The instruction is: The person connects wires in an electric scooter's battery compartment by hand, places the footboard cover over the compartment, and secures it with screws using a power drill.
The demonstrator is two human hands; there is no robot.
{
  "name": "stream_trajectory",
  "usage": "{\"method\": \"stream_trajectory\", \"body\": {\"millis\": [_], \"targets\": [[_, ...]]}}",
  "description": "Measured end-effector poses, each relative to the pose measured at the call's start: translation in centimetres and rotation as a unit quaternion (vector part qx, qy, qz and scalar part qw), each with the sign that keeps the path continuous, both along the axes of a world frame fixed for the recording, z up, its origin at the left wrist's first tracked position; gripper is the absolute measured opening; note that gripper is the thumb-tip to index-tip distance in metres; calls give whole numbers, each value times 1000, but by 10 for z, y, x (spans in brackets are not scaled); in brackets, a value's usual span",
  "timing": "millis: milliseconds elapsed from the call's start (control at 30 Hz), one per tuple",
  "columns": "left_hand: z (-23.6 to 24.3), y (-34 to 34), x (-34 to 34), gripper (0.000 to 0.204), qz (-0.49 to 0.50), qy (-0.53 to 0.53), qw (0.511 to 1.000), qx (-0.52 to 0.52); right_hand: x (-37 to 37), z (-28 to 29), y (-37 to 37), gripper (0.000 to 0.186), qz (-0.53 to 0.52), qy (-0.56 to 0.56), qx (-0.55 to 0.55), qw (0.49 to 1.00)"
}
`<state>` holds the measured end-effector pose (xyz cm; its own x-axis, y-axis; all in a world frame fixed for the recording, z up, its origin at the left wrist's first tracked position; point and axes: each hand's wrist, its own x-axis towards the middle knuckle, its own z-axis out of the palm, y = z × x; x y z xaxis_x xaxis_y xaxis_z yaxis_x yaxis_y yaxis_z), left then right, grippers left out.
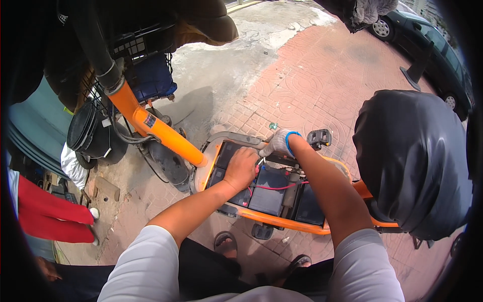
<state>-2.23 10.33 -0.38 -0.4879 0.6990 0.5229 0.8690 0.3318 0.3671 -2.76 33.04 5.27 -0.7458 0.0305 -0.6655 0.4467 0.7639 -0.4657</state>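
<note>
In an orange electric bike's open floor tray (274, 215), several black batteries (268, 190) sit side by side. Over them my bare left hand (241, 168) has its fingers pinched together near a battery's terminals. My right hand (275, 144), in a pale knit glove with a blue cuff, is closed just beside it, with its fingertips close to the left ones. A small shiny, thin piece (261, 161) shows between the hands; its kind is too small to tell. A red wire (284, 187) runs across the batteries. My fingers hide the connection beneath them.
The bike's orange stem (163, 136) rises at the left, and its black-covered seat (412, 161) bulges at the right. A black bucket (93, 131) stands far left. Nearby is a person in red trousers (50, 211). Pedals (319, 138) stick out; a dark car (427, 45) is parked beyond.
</note>
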Motion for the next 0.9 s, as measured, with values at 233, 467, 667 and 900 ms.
{"method": "stream_trajectory", "body": {"millis": [233,467,667,900], "targets": [[0,12,6,14,4,24,1000,-6,-5,-5,-8,73,11,63,164,984],[-1,7,11,28,96,-14,995,-30,22,-6,-1,76,-9,116,46,992],[0,4,6,32,62,-17,998,-24,18,-3,-5,80,-35,98,-4,995],[0,6,6,36,44,-20,999,-17,10,-5,-7,72,-43,74,33,996]]}}
